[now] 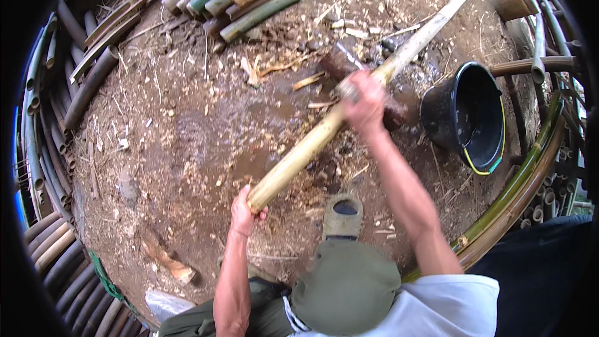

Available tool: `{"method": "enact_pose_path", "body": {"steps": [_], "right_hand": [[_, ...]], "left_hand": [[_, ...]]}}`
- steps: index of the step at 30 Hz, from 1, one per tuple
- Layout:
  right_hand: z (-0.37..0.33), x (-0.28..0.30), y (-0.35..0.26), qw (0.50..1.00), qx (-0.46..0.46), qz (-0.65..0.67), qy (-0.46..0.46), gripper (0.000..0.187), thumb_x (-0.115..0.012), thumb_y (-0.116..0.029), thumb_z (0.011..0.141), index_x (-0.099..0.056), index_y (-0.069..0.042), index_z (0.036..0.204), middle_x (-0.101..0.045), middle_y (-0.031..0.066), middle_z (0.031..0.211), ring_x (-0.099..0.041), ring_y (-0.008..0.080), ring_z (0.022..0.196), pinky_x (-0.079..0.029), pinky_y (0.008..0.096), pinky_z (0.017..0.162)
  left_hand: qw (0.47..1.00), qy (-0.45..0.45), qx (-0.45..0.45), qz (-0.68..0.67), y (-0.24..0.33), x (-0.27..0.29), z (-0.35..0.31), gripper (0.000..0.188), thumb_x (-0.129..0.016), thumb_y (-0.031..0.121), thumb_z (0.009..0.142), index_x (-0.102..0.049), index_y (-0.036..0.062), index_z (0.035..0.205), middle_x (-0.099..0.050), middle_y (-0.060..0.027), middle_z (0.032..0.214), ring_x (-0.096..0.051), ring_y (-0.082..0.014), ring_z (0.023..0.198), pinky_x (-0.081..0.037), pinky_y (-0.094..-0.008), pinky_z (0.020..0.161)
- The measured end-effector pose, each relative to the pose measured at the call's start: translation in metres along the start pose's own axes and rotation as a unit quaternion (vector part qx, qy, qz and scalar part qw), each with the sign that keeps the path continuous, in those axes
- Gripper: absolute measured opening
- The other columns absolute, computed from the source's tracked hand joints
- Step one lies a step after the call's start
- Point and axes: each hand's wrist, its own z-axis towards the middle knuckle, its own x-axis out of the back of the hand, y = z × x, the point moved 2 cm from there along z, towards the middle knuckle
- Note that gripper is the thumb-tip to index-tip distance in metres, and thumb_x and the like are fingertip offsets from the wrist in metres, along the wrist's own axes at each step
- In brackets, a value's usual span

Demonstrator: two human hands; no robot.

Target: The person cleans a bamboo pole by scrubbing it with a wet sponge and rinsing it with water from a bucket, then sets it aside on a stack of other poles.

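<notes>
A long pale yellow pole [307, 151], apparently bamboo, slants from near my body up to the far right. My left hand [242, 211] grips its near end, thumb along the side. Farther up, my right hand [365, 103] is closed over the pole and somewhat blurred by motion. A small greyish patch shows at its fingers; I cannot make out whether it is a separate thing. Beneath the pole near my right hand lies a thick dark brown log [394, 114], wet-looking and partly hidden by that hand and the pole.
A black bucket [430, 109] with a yellow-green handle stands tilted right of the log. Bamboo poles are piled at the far side [268, 22] and along the left [92, 87]. More long bamboo [518, 187] curves along the right. Wood chips litter the wet, muddy ground [187, 168].
</notes>
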Motion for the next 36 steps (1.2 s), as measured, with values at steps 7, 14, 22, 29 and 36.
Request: {"method": "enact_pose_path", "body": {"steps": [7, 14, 22, 29, 36], "right_hand": [[-0.018, 0.002, -0.013, 0.989, 0.146, 0.012, 0.021, 0.029, -0.079, -0.022, 0.076, -0.07, -0.012, 0.101, -0.072, 0.0117, 0.114, -0.064, 0.0288, 0.118, -0.046, 0.0522, 0.107], [-0.005, -0.003, -0.014, 0.998, 0.064, 0.001, 0.005, 0.026, -0.069, -0.018, 0.08, -0.069, -0.006, 0.103, -0.07, 0.0167, 0.103, -0.066, 0.0288, 0.111, -0.039, 0.0553, 0.112], [0.027, 0.024, 0.032, 0.99, 0.125, -0.016, 0.061, 0.028, -0.076, -0.017, 0.078, -0.067, -0.007, 0.102, -0.072, 0.0101, 0.092, -0.069, 0.0288, 0.101, -0.045, 0.0506, 0.101], [-0.059, -0.02, -0.068, 0.99, 0.135, 0.025, 0.038, 0.024, -0.066, -0.023, 0.086, -0.068, -0.008, 0.104, -0.071, 0.0171, 0.104, -0.068, 0.033, 0.105, -0.043, 0.0543, 0.108], [-0.109, -0.016, -0.139, 0.972, 0.211, 0.102, -0.031, 0.022, -0.068, -0.019, 0.086, -0.068, -0.023, 0.107, -0.071, 0.0005, 0.092, -0.065, 0.0254, 0.115, -0.039, 0.0524, 0.111]], "left_hand": [[0.905, 0.058, -0.354, 0.229, 0.013, -0.022, -0.028, 0.041, -0.062, 0.037, 0.098, -0.061, 0.0004, 0.116, -0.063, -0.0121, 0.099, -0.063, -0.0161, 0.073, -0.053, -0.0304, 0.062], [0.888, 0.108, -0.365, 0.259, -0.001, -0.001, -0.004, 0.049, -0.059, 0.045, 0.1, -0.063, -0.0027, 0.108, -0.066, -0.0126, 0.094, -0.062, -0.0207, 0.079, -0.053, -0.0359, 0.068], [0.994, -0.045, 0.012, 0.103, 0.027, -0.02, -0.021, 0.063, -0.045, 0.06, 0.102, -0.069, 0.0018, 0.107, -0.064, -0.0076, 0.065, -0.047, -0.0092, 0.04, -0.032, -0.0238, 0.036], [0.992, -0.116, 0.054, 0.003, 0.02, -0.015, -0.005, 0.07, -0.042, 0.068, 0.099, -0.066, 0.0042, 0.109, -0.067, -0.009, 0.072, -0.058, -0.0131, 0.05, -0.044, -0.0258, 0.043], [0.969, -0.218, 0.086, -0.078, -0.019, 0.026, 0.007, 0.064, -0.051, 0.062, 0.098, -0.056, 0.0106, 0.135, -0.065, -0.0074, 0.12, -0.063, -0.019, 0.095, -0.055, -0.0401, 0.077]]}}
